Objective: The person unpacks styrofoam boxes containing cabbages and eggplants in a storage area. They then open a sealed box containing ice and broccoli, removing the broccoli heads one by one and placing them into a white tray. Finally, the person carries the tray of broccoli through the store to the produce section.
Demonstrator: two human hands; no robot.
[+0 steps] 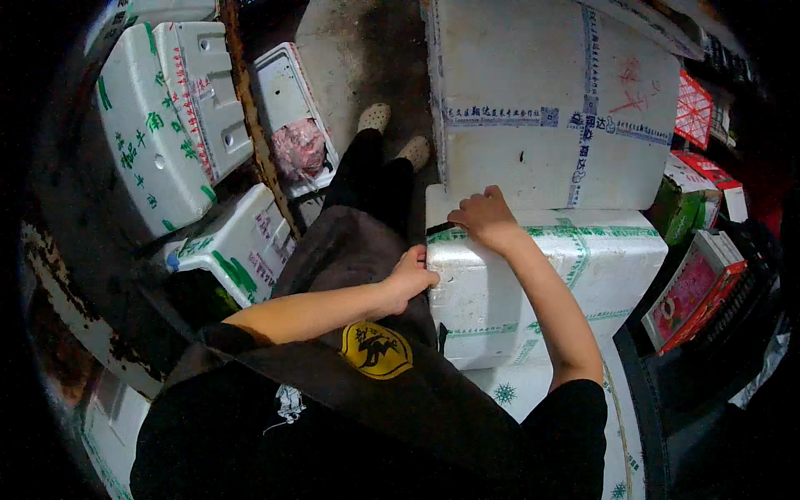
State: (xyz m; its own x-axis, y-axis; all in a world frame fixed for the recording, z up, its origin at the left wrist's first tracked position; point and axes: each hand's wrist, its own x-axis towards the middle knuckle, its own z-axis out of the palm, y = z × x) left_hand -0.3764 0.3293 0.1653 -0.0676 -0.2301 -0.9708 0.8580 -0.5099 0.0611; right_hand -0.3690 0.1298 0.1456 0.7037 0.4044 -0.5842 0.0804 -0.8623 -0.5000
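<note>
A white polystyrene foam box (484, 281), bound with green printed tape (600, 232), lies in front of me on the right. My right hand (489, 215) bends over its upper left corner, fingers curled around a thin dark strip (441, 229) beside the tape. Whether that strip is loose tape or a tool is unclear. At the near left end of the same box, my left hand (406, 281) has its thumb and fingertips against the edge. The palm side is hidden, so its grip does not show.
A large foam box (519, 162) with blue tape stands behind. Other foam boxes (134, 144) are on the left, past a rusty metal bar (245, 106). An open foam tray (281, 94) on the floor holds a pink bag (300, 149). Cartons (690, 294) stand at right.
</note>
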